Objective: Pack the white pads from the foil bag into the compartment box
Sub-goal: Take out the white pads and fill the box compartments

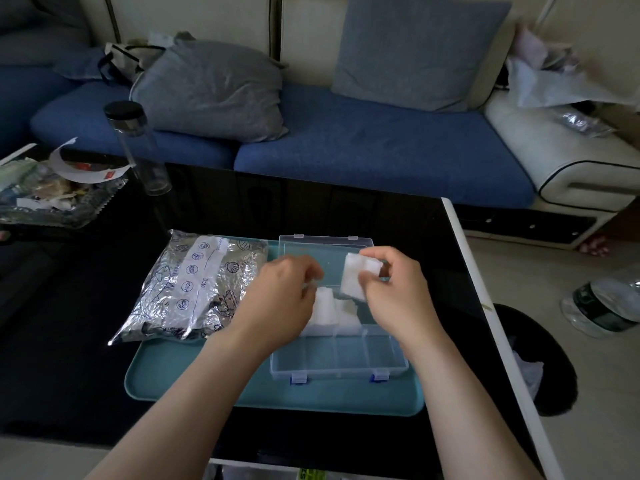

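My right hand [391,289] pinches a white square pad [353,277] mid-frame; my left hand [287,296] curls over stacked pads [327,310], grip unclear.

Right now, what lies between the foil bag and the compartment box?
Head view: only a narrow strip of the teal tray, with the left hand lying across it onto the compartment box.

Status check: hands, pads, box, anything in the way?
Right hand pinching a white pad above the compartment box. Left hand at packed pads, grip unclear. Foil bag alongside, nothing blocking.
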The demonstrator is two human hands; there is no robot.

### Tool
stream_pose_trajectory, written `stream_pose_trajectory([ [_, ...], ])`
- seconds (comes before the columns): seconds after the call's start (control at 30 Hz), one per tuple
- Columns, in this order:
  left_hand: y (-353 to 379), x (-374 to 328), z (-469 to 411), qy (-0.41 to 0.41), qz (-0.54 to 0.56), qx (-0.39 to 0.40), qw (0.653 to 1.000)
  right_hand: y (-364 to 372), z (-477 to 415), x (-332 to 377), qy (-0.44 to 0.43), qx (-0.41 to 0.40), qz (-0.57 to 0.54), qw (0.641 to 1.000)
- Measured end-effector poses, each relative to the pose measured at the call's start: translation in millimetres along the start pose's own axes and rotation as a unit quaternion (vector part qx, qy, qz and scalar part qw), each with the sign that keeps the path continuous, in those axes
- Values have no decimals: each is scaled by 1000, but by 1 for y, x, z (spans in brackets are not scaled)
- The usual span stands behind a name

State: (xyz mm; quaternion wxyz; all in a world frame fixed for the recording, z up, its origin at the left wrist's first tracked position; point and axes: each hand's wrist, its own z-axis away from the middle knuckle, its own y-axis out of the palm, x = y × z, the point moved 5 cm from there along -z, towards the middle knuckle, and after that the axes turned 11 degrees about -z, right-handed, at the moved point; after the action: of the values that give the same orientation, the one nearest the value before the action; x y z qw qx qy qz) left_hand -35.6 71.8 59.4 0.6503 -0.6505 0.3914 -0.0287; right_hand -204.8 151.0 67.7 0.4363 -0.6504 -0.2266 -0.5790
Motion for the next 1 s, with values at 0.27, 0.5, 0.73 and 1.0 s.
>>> stream_pose_trajectory([
  [0.27,18,-10,9,93,-162,121,975,13,-5,-34,54,77,158,983],
  [0.5,25,-10,9,116,-218,146,958,24,-13,-43,85,89,205,971],
  [0.73,28,-3,4,110,-169,160,966,19,-17,-42,104,24,199,974],
  [1.0,27,1,-2,114,-147,166,968,32,-17,-25,42,38,354,934],
])
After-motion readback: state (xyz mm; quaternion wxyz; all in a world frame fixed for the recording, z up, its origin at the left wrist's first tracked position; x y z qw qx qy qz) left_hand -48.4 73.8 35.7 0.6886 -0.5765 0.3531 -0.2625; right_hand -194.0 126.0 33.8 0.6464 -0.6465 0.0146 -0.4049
